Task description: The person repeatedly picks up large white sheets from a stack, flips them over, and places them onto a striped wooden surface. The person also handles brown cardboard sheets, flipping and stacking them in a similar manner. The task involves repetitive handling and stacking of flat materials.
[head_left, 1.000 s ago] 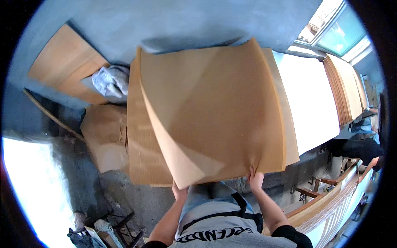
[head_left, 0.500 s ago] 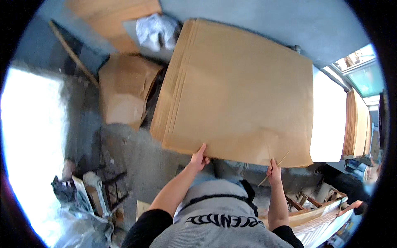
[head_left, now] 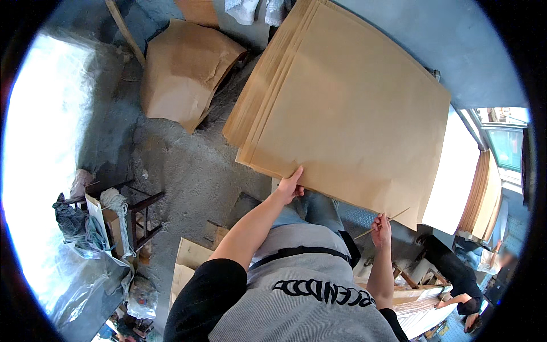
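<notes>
A large stack of brown kraft paper sheets (head_left: pixel 353 114) lies slanted in front of me, its left edges fanned in steps. My left hand (head_left: pixel 290 187) pinches the near edge of the top sheets, thumb above and the other fingers curled beneath. Close to the near right corner, my right hand (head_left: pixel 382 229) is closed around a thin wooden stick (head_left: pixel 400 214), which points up and to the right. The right fingertips are at the paper's near edge; whether they also grip the paper I cannot tell. What supports the stack is hidden beneath it.
A folded brown paper bundle (head_left: pixel 185 74) lies on the concrete floor (head_left: pixel 176 165) at the left. White sheets (head_left: pixel 453 171) and another brown stack (head_left: pixel 481 194) stand beyond on the right. A dark stool (head_left: pixel 145 219) is at lower left. Another person (head_left: pixel 456 273) works at lower right.
The view has swung, so the stack sits farther right and tilts more, and more floor shows at left. My left hand still pinches the near edge; my right hand keeps the stick.
</notes>
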{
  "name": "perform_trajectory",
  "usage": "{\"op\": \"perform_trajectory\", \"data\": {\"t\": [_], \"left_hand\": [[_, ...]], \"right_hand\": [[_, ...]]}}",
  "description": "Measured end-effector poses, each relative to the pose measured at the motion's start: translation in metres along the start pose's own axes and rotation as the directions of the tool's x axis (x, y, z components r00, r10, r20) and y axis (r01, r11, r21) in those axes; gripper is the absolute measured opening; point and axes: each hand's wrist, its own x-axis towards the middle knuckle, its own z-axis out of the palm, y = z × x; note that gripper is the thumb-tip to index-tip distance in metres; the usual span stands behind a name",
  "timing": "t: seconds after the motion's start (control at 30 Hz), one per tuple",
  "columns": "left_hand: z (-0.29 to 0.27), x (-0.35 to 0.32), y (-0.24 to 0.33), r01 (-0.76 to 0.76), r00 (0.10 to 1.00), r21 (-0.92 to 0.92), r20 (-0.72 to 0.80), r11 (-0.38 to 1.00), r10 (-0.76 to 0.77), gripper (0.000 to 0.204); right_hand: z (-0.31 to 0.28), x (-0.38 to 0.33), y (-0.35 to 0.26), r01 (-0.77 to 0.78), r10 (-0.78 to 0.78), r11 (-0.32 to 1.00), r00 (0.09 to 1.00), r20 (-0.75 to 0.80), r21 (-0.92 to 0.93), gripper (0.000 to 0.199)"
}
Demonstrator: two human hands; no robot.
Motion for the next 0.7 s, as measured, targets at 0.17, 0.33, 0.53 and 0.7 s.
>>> {"op": "perform_trajectory", "data": {"t": [0.17, 0.33, 0.53, 0.7], "left_hand": [[0.0, -0.002, 0.008, 0.073, 0.996, 0.056, -0.061, 0.996, -0.069, 0.035], [-0.017, 0.032, -0.007, -0.035, 0.998, 0.232, 0.055, 0.972, 0.023, 0.038], [-0.019, 0.032, -0.007, -0.008, 0.992, 0.324, -0.115, 0.946, 0.048, 0.038], [-0.064, 0.068, 0.012, 0.064, 0.96, 0.387, -0.276, 0.92, 0.049, 0.042]], "right_hand": [[-0.01, 0.002, 0.007, -0.055, 0.054, 0.992, 0.998, -0.017, -0.114, 0.017], [-0.016, 0.016, 0.005, -0.059, 0.025, 0.965, 0.99, -0.136, -0.256, 0.019], [-0.037, 0.031, 0.007, 0.056, -0.037, 0.86, 0.998, 0.048, -0.508, 0.027], [-0.095, 0.024, 0.0, 0.12, -0.05, 0.778, 0.99, 0.129, -0.616, 0.022]]}}
